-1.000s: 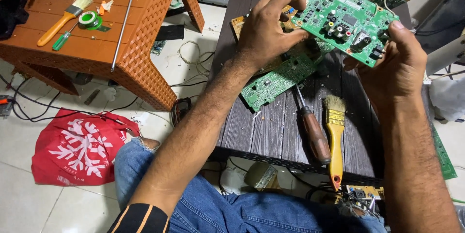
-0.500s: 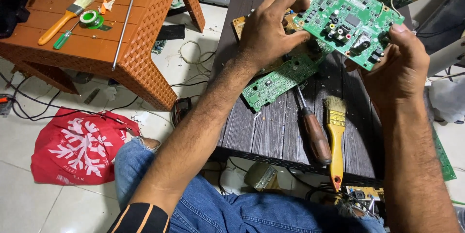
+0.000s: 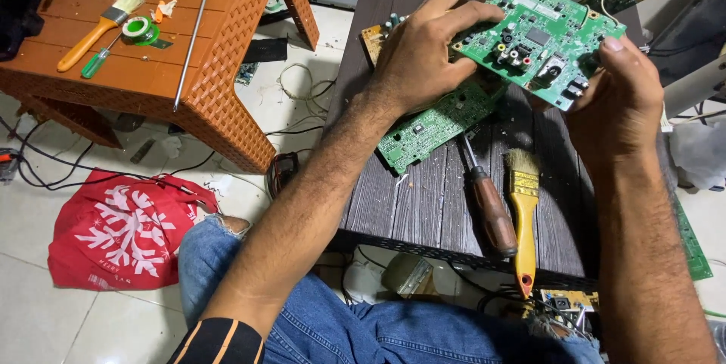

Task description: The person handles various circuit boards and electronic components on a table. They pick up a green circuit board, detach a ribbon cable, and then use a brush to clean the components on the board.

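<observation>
Both hands hold up a green circuit board with black and coloured sockets, tilted above a dark wooden table. My left hand grips its left edge, fingers curled over the top. My right hand holds its right lower edge, thumb on the board's side. A second green circuit board lies flat on the table below my left hand. A screwdriver with a brown handle and a yellow-handled paintbrush lie side by side on the table near the front edge.
An orange plastic stool-table at the left carries a brush, a green screwdriver, a tape roll and a long metal rod. A red patterned bag and loose cables lie on the tiled floor. More circuit boards sit at the table's far and right edges.
The held board has shifted slightly up and tilted a little in my hands. Both hands keep their grip, and the things on the table have not moved.
</observation>
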